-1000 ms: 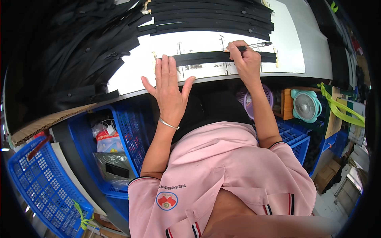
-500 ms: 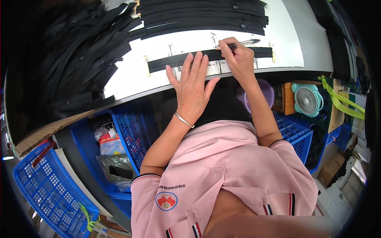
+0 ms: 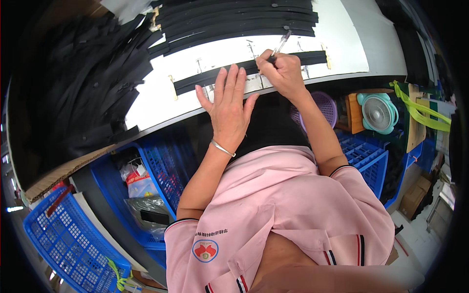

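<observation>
A black fabric strip [image 3: 312,57] lies across a white board [image 3: 146,108] near the table's front edge, with pen marks and small tan tape pieces around it. My left hand [image 3: 228,100] rests flat on the strip with its fingers spread. In my right hand [image 3: 288,73] a clear-barrelled pen [image 3: 282,43] is pinched, its tip end hidden by the fingers over the strip. Behind lie more black strips [image 3: 239,22], set side by side in rows.
A loose heap of black strips [image 3: 83,88] covers the left of the table. Below the table edge are a blue crate [image 3: 159,163], a purple basket [image 3: 323,108] and a turquoise fan [image 3: 378,112]. A blue basket [image 3: 73,244] stands at the lower left.
My right hand has turned the pen more upright and shifted slightly along the strip. My left hand stays flat on it. The whole view has shifted a little.
</observation>
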A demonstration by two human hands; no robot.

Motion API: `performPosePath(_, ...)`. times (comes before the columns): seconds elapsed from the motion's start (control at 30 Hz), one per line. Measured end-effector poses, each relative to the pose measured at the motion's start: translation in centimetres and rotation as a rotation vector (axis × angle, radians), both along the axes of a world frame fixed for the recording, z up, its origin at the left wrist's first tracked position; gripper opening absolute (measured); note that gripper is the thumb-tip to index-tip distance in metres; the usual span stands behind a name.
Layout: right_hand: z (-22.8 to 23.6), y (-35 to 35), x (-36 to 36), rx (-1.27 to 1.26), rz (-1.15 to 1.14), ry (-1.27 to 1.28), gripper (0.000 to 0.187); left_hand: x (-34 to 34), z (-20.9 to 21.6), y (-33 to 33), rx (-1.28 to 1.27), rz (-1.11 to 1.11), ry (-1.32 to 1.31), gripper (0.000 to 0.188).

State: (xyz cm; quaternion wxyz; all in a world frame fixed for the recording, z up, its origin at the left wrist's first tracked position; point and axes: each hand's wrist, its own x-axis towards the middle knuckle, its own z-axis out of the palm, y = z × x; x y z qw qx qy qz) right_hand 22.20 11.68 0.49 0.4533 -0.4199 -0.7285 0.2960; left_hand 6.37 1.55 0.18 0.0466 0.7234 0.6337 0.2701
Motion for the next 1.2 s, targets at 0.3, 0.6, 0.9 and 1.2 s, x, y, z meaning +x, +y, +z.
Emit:
performPosePath(0.3,2.4,1.3,7.1,-0.182,-0.185,0.321,0.018,-0.2,-0.3,-0.1,0.002,0.001,0.047,0.066)
performPosePath(0.6,0.3,2.7,9.5,-0.179,-0.226,0.157,0.021,3.3,1.3,1.9,0.049,0.012,-0.083,0.054)
performPosePath(0.9,0.4,2.8,9.2,-0.163,-0.213,0.145,0.018,9.3,0.7,8.2,0.159,-0.172,-0.236,0.018)
performPosePath(1.2,0.4,2.6,9.3,-0.066,-0.228,0.020,0.023,10.0,0.7,8.4,0.142,-0.127,-0.236,0.014)
